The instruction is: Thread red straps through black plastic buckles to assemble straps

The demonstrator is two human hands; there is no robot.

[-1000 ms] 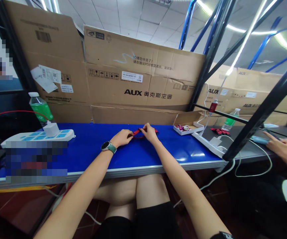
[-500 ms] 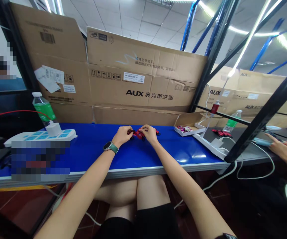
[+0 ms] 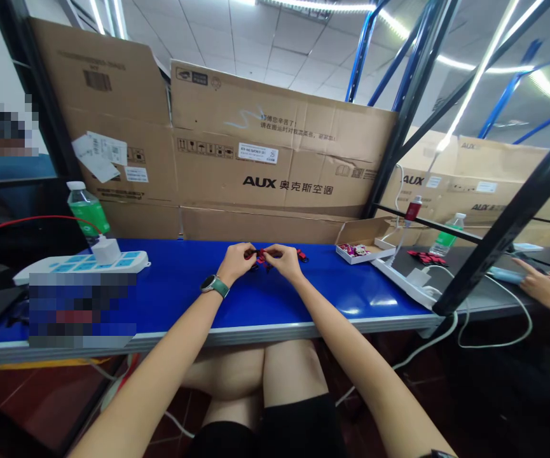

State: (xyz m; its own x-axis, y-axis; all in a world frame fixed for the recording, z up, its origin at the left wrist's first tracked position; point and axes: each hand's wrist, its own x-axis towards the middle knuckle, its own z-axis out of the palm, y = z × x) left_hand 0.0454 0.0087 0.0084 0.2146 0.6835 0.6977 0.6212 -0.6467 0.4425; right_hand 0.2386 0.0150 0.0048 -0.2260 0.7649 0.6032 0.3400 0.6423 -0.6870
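Over the blue tabletop, my left hand pinches the left side of a small red-and-black fabric-like piece. My right hand has its thumb and fingertips closed on the same piece from the right. Fingers cover much of it, so its exact kind cannot be made out. Just right of my right hand lies another red-and-black piece on the table. A watch with a green strap is on my left wrist.
An open shallow carton holds small pink and red items at the right. White power strips lie on both sides. A green-labelled bottle stands left. Cardboard panels back the table; a dark rack post rises right, beyond which another person's hands show.
The view has shifted slightly. Between my hands, the red piece has turned and less of its red shows. My right fingertips have changed position on it.
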